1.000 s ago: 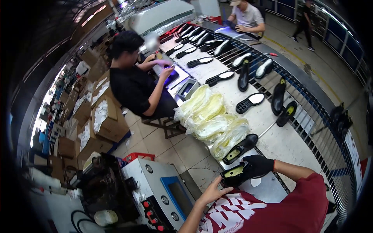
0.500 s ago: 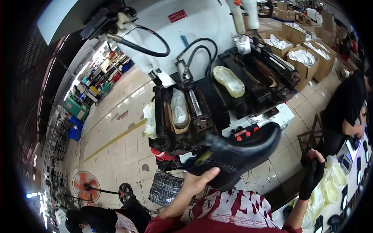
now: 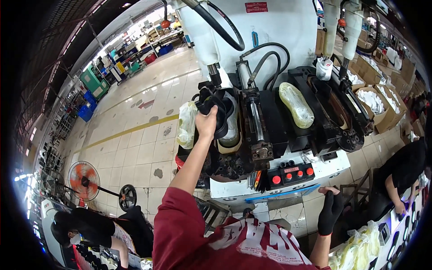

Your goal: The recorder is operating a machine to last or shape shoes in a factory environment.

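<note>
My left hand (image 3: 206, 122), bare, is closed on a black shoe (image 3: 222, 120). It holds the shoe over the left station of a press machine (image 3: 252, 166), where a plastic-wrapped form (image 3: 231, 135) sits in a tan-edged mould. The form is partly hidden behind the shoe, and I cannot tell whether they touch. My right hand (image 3: 330, 209) wears a black glove with bare fingertips. Its fingers stand apart and hold nothing, low on the right near the front of the machine.
Beside the left station hangs a yellowish plastic-wrapped pad (image 3: 186, 125); another wrapped pad (image 3: 296, 105) lies at the right station. Red buttons (image 3: 289, 176) line the front panel. A fan (image 3: 84, 181) and a person (image 3: 96, 229) are at left, another person (image 3: 400, 180) at right near yellowish plastic bags (image 3: 362, 245).
My left hand has carried the black shoe away from me and to the left, over the left station. The view has shifted, and my right hand appears further left and lower.
</note>
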Tool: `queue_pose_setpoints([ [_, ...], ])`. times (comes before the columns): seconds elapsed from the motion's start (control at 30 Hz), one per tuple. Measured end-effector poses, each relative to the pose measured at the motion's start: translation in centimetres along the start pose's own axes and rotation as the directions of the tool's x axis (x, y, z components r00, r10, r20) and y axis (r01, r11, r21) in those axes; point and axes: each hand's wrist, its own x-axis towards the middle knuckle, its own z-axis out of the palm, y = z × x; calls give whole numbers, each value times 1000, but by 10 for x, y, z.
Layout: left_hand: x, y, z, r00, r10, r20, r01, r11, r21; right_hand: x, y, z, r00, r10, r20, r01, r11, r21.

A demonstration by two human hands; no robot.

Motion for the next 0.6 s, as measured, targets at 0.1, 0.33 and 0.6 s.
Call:
queue_pose_setpoints([
  [0.1,7,-27,34,998,28,-61,-8,954,301,5,10,19,996,35,86,-39,998,43],
  [0.33,5,-32,53,992,-115,47,62,788,613,15,51,27,956,212,203,-222,975,26],
  [0.6,-28,-21,70,940,-326,-104,313,697,645,19,93,49,899,128,419,-109,992,-69],
])
